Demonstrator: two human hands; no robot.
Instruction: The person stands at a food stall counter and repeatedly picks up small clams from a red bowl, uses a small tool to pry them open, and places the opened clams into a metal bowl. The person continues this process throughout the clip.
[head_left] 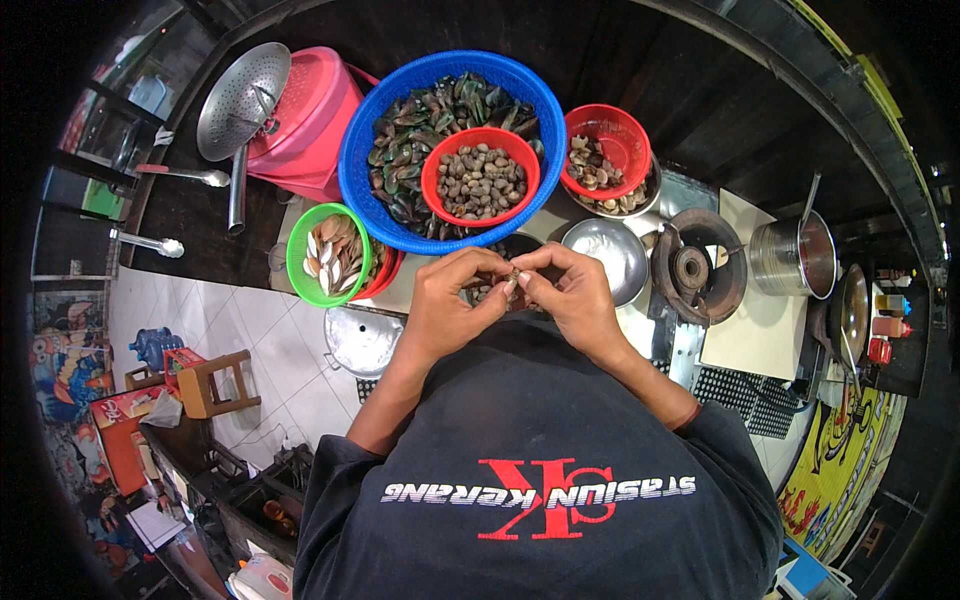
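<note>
My left hand (455,298) and my right hand (572,297) meet at the fingertips in front of my chest. Between them both pinch a small brownish cockle (514,276), partly covered by the fingers. Beneath the hands is a bowl with shellfish, mostly hidden. Just beyond, a large blue basket (352,185) holds dark green mussels (400,125). A red bowl (431,190) of whole cockles (481,180) rests on those mussels. Right of it, another red bowl (625,140) contains opened shells (590,165), above a metal bowl of more shells.
At the left stand a green basket (294,255) of pale clams, a pink tub (320,130) and a perforated metal ladle (235,105). An empty-looking metal bowl (610,255), a burner (690,267) and a steel pot (785,258) are at the right. A metal lid (362,340) lies lower left.
</note>
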